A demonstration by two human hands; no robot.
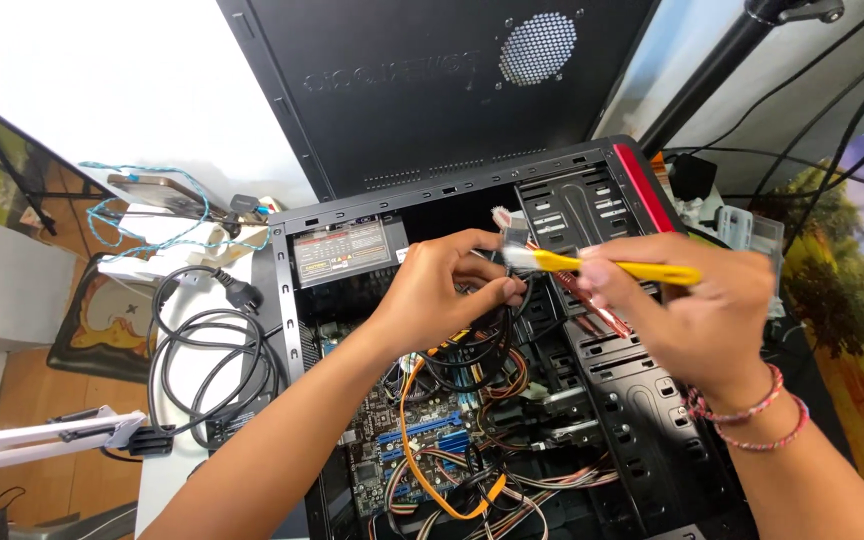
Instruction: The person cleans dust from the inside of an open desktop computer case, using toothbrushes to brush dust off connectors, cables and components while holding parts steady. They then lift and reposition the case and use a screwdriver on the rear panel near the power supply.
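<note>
Here the yellow brush [612,266] lies level, bristles pointing left.

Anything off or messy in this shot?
Nothing looks broken. The case lies open with its side panel propped behind it. Loose cables tangle over the board; the left hand holds a bunch of them, while the right hand holds a yellow brush beside them. A power cord sprawls on the desk.
</note>
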